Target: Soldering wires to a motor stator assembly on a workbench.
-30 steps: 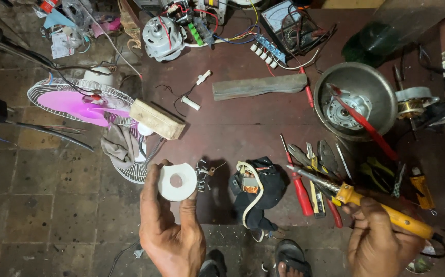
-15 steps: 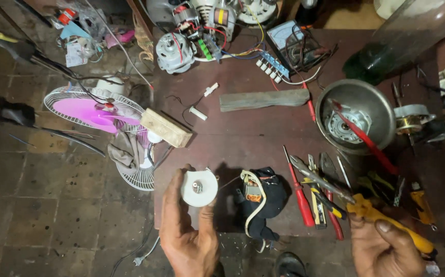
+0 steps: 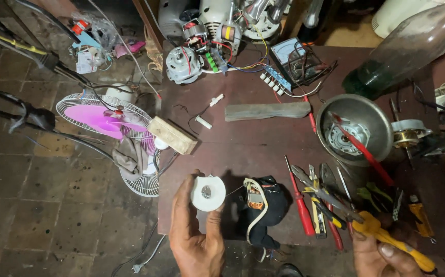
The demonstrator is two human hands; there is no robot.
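My left hand [image 3: 194,233] holds a white round spool [image 3: 207,193] between thumb and fingers, above the front of a dark brown work board [image 3: 253,149]. A thin wire runs from the spool toward a black wrapped motor coil with a white band [image 3: 263,210] lying just to its right. My right hand [image 3: 381,256] at the bottom right grips yellow-handled pliers [image 3: 381,236], whose jaws point up-left over a pile of tools. A red-handled screwdriver [image 3: 300,205] lies between the coil and the pliers.
A metal bowl [image 3: 374,110] holds a motor part and a red-handled tool. A pink-bladed fan in a white grille [image 3: 107,120], a wood block [image 3: 172,135], a flat grey bar [image 3: 266,111], motors and wired parts [image 3: 209,43], a green bottle [image 3: 412,43] and black cables [image 3: 27,118] surround the board.
The view has shifted, so everything sits lower and to the right in frame. My left hand still holds the spool. My right hand with the pliers has dropped toward the bottom right corner.
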